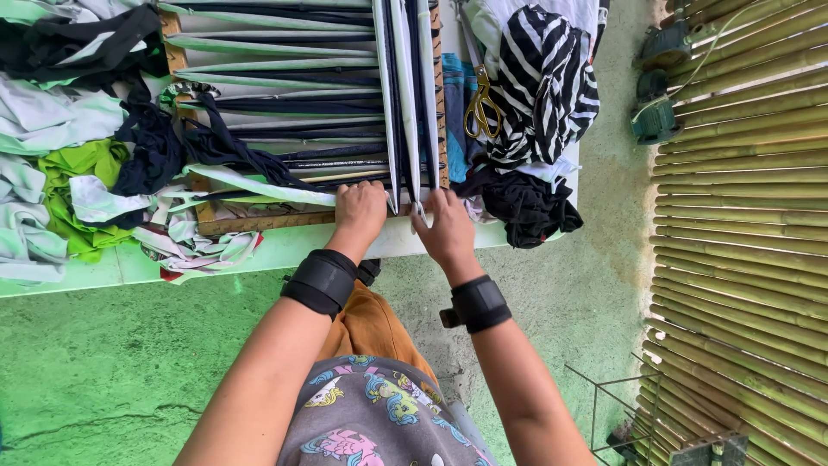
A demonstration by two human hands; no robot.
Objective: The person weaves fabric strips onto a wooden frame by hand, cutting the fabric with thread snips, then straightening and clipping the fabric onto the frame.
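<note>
A wooden weaving frame (259,222) lies on a pale table (285,250), strung across with white and dark fabric strips (293,95). A few vertical strips (405,103) run down its right side. My left hand (360,211) presses on the frame's near edge, fingers curled at the ends of the horizontal strips. My right hand (444,224) pinches the lower ends of the vertical strips beside it. Both wrists wear black bands.
Piles of green, white and dark fabric scraps (69,164) cover the table's left. Gold-handled scissors (481,108), a striped cloth (543,82) and a black cloth (526,207) lie right of the frame. A bamboo screen (742,233) stands at the right; green floor below.
</note>
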